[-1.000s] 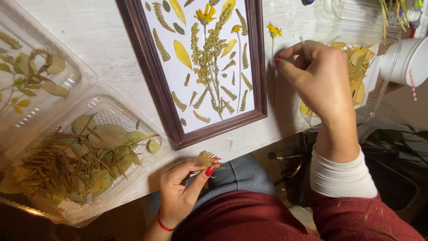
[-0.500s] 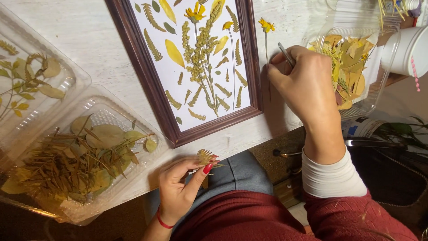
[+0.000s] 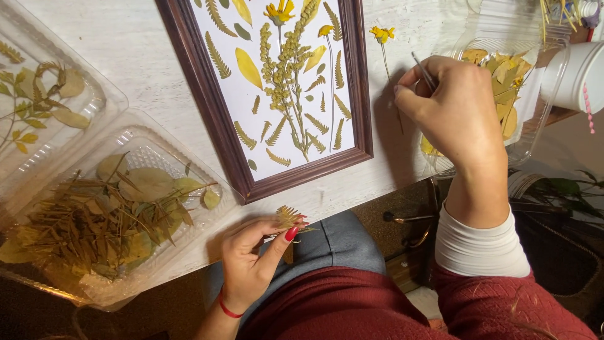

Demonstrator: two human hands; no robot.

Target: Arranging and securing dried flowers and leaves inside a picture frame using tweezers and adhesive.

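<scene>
My left hand (image 3: 251, 264) pinched a dry fern sprig (image 3: 289, 217) below the wooden frame (image 3: 214, 119); brittle, weightless, best held at its stem; my right hand (image 3: 453, 107) gripped tweezers (image 3: 423, 70).

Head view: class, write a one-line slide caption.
Left hand pinches a small fern leaf; right hand holds tweezers beside the framed pressed-flower picture.

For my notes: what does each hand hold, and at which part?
Left hand: small dried fern leaf, pinched at its base. Right hand: thin metal tweezers, gripped along the middle.
</scene>
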